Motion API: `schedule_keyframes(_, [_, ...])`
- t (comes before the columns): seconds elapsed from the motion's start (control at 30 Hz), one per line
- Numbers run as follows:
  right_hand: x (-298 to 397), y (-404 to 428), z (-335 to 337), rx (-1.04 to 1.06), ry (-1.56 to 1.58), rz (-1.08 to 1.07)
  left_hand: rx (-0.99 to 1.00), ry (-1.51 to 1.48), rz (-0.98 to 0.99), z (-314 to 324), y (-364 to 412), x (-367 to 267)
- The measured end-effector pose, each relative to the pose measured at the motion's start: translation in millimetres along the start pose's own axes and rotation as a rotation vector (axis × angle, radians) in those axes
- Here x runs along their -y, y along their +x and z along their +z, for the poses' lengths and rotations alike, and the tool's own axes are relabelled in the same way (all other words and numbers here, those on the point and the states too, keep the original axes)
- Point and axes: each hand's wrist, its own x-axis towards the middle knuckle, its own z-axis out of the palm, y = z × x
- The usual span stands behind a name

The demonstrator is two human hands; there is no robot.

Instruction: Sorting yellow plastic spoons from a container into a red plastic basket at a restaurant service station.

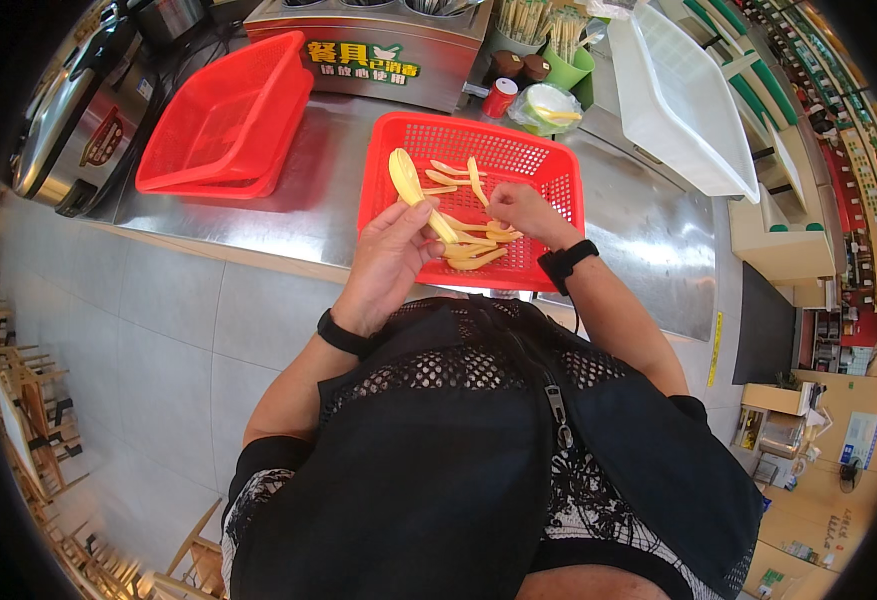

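My left hand grips a stack of nested yellow plastic soup spoons, bowls pointing up and away, over the left part of a red perforated plastic basket. Several loose yellow spoons lie in the basket, mostly near its front and middle. My right hand is inside the basket's right half with fingers curled. One spoon slants up beside its fingertips; whether the fingers hold it is not clear. Below the fingers lie more spoons, partly covered.
The basket stands on a stainless steel counter. Stacked red baskets and a steel cooker are at left. A cutlery box stands behind. At the right are a red can, a bagged bowl and a white crate.
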Motion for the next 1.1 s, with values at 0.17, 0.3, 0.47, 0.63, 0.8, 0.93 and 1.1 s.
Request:
schedule_keyframes(0.17, [21, -15, -3, -0.006, 0.145, 0.093, 0.003, 0.003, 0.005, 0, -3, 2])
schedule_keyframes(0.3, [29, -21, -1, -0.045, 0.177, 0.112, -0.010, 0.004, -0.006, 0, -6, 3])
schedule_keyframes(0.47, [22, -25, 3, -0.066, 0.240, 0.048, 0.034, 0.063, -0.008, -6, -5, 5])
schedule_keyframes(0.63, [11, -28, 4, -0.090, 0.147, 0.010, 0.044, 0.090, -0.017, -3, -5, 7])
schedule_keyframes(0.8, [10, -35, 5, -0.090, 0.153, -0.026, 0.049, 0.083, -0.019, -2, -6, 10])
schedule_keyframes(0.93, [12, -39, 6, -0.090, 0.182, 0.022, 0.039, 0.053, -0.036, 1, -7, 10])
schedule_keyframes(1.1, [12, -44, 7, -0.106, 0.200, 0.012, 0.043, 0.053, -0.052, 3, -7, 10])
